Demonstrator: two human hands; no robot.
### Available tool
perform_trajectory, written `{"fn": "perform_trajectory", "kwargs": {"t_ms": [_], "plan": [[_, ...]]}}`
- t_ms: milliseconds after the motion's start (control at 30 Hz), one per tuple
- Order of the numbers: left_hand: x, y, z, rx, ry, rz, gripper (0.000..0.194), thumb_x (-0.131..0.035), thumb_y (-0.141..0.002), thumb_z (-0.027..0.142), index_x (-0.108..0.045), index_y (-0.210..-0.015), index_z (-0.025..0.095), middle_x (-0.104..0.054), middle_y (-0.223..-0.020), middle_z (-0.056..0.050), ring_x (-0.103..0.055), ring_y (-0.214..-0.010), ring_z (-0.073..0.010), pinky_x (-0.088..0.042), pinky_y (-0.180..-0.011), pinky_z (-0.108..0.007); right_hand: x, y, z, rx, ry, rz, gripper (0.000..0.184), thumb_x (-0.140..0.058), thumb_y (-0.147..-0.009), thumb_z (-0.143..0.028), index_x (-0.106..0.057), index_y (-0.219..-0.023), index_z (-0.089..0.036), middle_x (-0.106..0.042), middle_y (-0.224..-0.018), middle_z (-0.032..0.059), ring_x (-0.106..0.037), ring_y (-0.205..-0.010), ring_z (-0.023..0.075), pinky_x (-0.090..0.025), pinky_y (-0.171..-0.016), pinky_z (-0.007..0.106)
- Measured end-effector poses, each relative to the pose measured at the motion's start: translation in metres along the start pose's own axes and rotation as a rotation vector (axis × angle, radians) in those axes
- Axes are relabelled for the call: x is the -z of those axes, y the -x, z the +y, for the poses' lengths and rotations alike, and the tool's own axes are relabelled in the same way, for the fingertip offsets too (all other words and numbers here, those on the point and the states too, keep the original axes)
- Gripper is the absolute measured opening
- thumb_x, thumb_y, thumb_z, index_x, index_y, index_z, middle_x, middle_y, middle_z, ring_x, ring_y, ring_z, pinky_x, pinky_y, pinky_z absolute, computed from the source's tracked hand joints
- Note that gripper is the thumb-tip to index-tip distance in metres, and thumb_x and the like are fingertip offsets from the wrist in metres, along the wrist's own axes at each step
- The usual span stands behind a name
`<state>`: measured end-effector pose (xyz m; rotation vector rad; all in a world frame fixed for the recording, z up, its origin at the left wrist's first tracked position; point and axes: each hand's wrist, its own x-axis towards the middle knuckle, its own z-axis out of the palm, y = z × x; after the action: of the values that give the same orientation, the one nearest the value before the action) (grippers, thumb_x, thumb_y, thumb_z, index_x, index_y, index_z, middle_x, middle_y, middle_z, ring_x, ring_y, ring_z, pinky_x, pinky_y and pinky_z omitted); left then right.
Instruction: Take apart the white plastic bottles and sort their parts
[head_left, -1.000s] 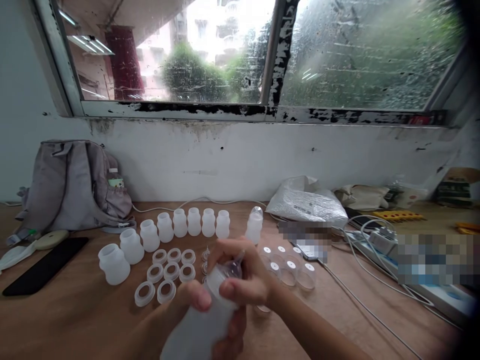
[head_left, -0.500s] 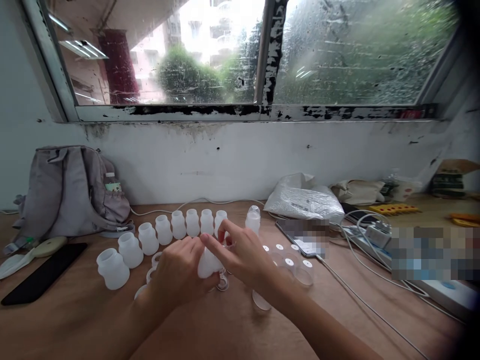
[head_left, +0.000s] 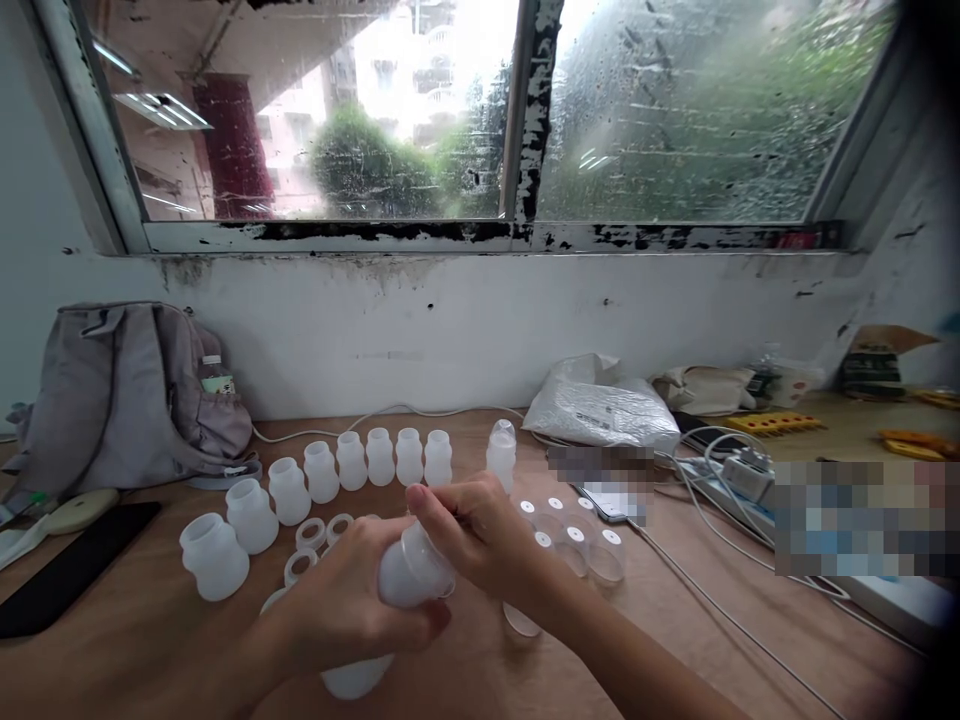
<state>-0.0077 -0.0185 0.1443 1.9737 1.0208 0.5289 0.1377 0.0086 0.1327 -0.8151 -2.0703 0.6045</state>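
Observation:
My left hand [head_left: 341,610] is wrapped round a translucent white plastic bottle [head_left: 390,600], tilted with its neck pointing up and right. My right hand [head_left: 480,535] pinches a small part at the bottle's mouth [head_left: 424,560]; I cannot make out what the part is. Behind my hands a curved row of several open white bottles [head_left: 337,475] stands on the wooden table [head_left: 750,660]. One capped bottle [head_left: 501,455] stands at the row's right end. White screw rings [head_left: 307,535] lie left of my hands. Clear round caps [head_left: 592,555] lie to the right.
A grey backpack [head_left: 127,395] leans on the wall at left, a black phone [head_left: 67,580] in front of it. A white plastic bag [head_left: 600,410], a phone on a cable [head_left: 611,500], a power strip [head_left: 742,480] and cables lie at right.
My left hand has lifted the bottle off the table and tilted it toward me. My right hand's fingers have closed down on its mouth. The camera shifted slightly right.

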Motion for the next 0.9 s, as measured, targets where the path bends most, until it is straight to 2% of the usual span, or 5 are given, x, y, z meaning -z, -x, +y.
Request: {"fn": "perform_trajectory", "kwargs": {"t_ms": [200, 267, 400, 467, 900], "plan": [[0.000, 0.001, -0.005, 0.040, 0.407, -0.281, 0.008, -0.051, -0.059, 0.025, -0.052, -0.064, 0.018, -0.051, -0.062, 0.002, -0.045, -0.058, -0.0113, -0.034, -0.054, -0.023, 0.000, 0.006, -0.002, 0.097, -0.081, -0.069, 0.044, -0.036, -0.083, -0.036, -0.018, -0.047, -0.018, -0.019, -0.043, -0.0058, -0.017, -0.040, 0.0050, -0.015, -0.038, 0.022], [-0.001, 0.002, -0.006, 0.001, 0.240, -0.199, 0.008, -0.051, -0.062, 0.026, -0.052, -0.067, 0.019, -0.052, -0.063, 0.003, -0.046, -0.057, -0.0115, -0.034, -0.052, -0.023, 0.001, 0.005, -0.001, 0.089, -0.022, -0.026, 0.043, -0.038, -0.082, -0.036, -0.019, -0.048, -0.018, -0.019, -0.044, -0.0061, -0.018, -0.041, 0.0050, -0.016, -0.039, 0.022], [-0.003, -0.003, -0.019, -0.047, -0.559, 0.374, 0.022, -0.047, -0.071, 0.039, -0.050, -0.075, 0.018, -0.055, -0.066, -0.001, -0.049, -0.058, -0.0152, -0.032, -0.049, -0.024, 0.010, -0.003, 0.006, -0.146, 0.219, 0.010, 0.041, -0.041, -0.080, -0.042, -0.026, -0.050, -0.018, -0.028, -0.045, -0.0056, -0.024, -0.043, 0.0054, -0.017, -0.041, 0.021], [-0.003, -0.006, -0.028, -0.009, -0.838, 0.535, 0.028, -0.042, -0.074, 0.045, -0.048, -0.073, 0.018, -0.055, -0.064, -0.003, -0.051, -0.056, -0.0169, -0.029, -0.047, -0.025, 0.016, -0.007, 0.010, -0.241, 0.265, -0.076, 0.042, -0.039, -0.080, -0.045, -0.027, -0.050, -0.018, -0.030, -0.046, -0.0053, -0.025, -0.043, 0.0056, -0.017, -0.040, 0.021], [0.001, -0.005, -0.029, 0.025, -0.770, 0.468, 0.030, -0.044, -0.073, 0.049, -0.046, -0.071, 0.019, -0.053, -0.061, 0.000, -0.050, -0.053, -0.0156, -0.025, -0.046, -0.025, 0.024, -0.009, 0.010, -0.267, 0.113, -0.153, 0.035, -0.041, -0.082, -0.041, -0.037, -0.055, -0.018, -0.039, -0.049, -0.0048, -0.033, -0.043, 0.0055, -0.023, -0.040, 0.019]]}}
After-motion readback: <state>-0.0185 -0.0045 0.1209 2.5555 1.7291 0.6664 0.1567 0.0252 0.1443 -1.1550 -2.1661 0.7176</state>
